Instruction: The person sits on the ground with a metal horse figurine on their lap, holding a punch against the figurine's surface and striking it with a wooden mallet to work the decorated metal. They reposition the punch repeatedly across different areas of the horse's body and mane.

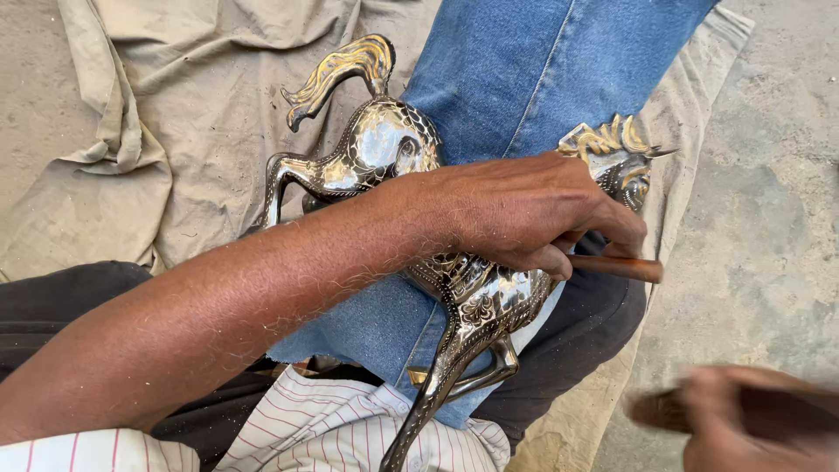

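Observation:
A shiny engraved metal horse figure [384, 149] with a gold tail and gold mane lies across blue denim [533, 70] on my lap. My left hand [533, 210] reaches over the horse's body and pinches a thin copper-brown rod [625, 267] against it, near the neck. The hand and forearm hide the middle of the figure. My right hand [743, 419] is blurred at the bottom right, gripping a dark wooden tool [786, 411] whose shape I cannot make out.
A crumpled beige cloth [175, 105] covers the ground under my legs. Bare concrete floor [769, 218] lies to the right. A striped white shirt hem [332, 428] and dark trousers [79, 297] fill the lower left.

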`<state>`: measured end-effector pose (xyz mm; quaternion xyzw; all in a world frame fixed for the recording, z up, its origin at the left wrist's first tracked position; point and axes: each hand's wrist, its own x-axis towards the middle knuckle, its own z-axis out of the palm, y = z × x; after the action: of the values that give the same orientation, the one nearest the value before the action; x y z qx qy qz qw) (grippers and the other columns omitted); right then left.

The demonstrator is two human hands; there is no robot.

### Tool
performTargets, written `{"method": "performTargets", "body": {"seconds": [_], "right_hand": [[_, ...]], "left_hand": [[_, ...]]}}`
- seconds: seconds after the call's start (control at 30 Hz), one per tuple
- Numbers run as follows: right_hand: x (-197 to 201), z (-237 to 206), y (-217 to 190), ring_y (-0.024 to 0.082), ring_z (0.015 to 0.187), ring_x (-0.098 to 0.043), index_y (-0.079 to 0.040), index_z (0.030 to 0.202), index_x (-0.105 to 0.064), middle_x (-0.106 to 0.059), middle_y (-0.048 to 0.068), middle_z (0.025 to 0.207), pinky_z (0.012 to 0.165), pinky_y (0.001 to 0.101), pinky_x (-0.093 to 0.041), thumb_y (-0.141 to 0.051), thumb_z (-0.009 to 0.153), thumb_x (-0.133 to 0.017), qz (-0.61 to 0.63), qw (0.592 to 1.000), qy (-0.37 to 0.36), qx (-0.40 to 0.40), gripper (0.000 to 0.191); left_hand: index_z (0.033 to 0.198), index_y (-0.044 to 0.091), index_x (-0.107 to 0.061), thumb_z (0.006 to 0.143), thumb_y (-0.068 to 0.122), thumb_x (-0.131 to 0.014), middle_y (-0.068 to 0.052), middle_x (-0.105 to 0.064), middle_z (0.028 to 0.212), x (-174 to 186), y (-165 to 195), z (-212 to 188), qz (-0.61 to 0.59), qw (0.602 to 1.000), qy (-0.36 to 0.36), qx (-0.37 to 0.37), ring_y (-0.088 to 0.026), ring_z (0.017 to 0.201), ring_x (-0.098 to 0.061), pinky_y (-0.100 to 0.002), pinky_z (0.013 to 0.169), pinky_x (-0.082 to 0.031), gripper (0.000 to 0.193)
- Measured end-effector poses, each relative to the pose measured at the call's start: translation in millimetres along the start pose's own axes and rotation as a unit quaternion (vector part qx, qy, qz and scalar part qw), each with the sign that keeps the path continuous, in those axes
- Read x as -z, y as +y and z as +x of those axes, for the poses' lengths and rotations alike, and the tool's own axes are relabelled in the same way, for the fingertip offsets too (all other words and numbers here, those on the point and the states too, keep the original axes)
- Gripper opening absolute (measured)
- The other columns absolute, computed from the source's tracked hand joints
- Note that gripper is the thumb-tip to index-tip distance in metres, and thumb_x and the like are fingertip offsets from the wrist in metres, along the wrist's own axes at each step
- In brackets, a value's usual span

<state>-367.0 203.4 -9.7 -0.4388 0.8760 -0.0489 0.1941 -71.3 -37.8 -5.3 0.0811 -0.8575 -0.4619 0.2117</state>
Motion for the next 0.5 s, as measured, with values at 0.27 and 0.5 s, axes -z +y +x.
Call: {"method": "performTargets", "body": {"seconds": [0.27, 0.5], "right_hand": [[-95.4, -31.4, 22.5, 0.021, 0.065, -0.069, -0.002, 0.098, -0.061, -0.067, 0.009, 0.078, 0.059, 0.0334, -0.056, 0.0, 0.079, -0.08, 0.523, 0.841, -0.089, -0.108, 0.027], [-154.4, -46.8, 10.4, 0.018, 0.058, -0.062, 0.002, 0.103, -0.061, -0.065, 0.01, 0.078, 0.054, 0.0299, -0.05, 0.006, 0.085, -0.074, 0.529, 0.843, 0.01, -0.099, 0.023]], "left_hand": [[0.142, 0.02, -0.056, 0.101, 0.015, -0.08, 0.004, -0.07, 0.093, 55.6, 45.0, -74.8, -0.044, 0.972, 0.22, 0.065, -0.004, 0.087, -0.073, -0.024, 0.081, -0.061, 0.047], [0.124, 0.015, -0.069, 0.09, 0.018, -0.079, 0.001, -0.078, 0.11, 4.9, 154.0, -99.3, -0.27, 0.947, 0.068, 0.158, -0.009, 0.087, -0.078, -0.027, 0.081, -0.067, 0.036]]}}
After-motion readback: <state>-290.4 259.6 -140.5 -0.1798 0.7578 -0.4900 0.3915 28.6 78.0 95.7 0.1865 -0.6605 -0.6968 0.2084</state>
